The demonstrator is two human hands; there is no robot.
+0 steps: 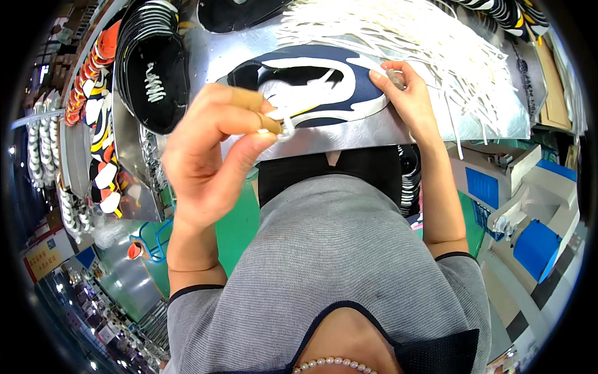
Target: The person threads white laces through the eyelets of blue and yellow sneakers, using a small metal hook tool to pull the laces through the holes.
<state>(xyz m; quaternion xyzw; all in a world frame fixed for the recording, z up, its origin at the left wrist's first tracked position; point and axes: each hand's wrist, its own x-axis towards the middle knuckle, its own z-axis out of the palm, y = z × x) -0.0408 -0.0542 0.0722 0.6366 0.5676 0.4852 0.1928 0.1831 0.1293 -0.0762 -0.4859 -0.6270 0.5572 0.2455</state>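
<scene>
A navy and white shoe upper (pixel 372 86) lies on the metal tabletop in front of me, its toe pointing right. My left hand (pixel 208 146) is raised over the heel end, with thumb and fingers pinched on a white shoelace (pixel 288 129). Part of that lace hangs in a loop, and its far run over the white tongue is blurred. At the toe, my right hand (pixel 412 103) grips the upper's edge, thumb on top. Against its curled fingers shows a small greyish thing (pixel 395 79) that I cannot make out.
Beyond the upper spreads a big heap of white laces (pixel 405 28), some draping over the table's front edge (pixel 349 149). Stacked black uppers (pixel 152 75) stand at the left, beside orange, white and black pieces (pixel 103 149). A grey and blue machine (pixel 529 230) is at the right.
</scene>
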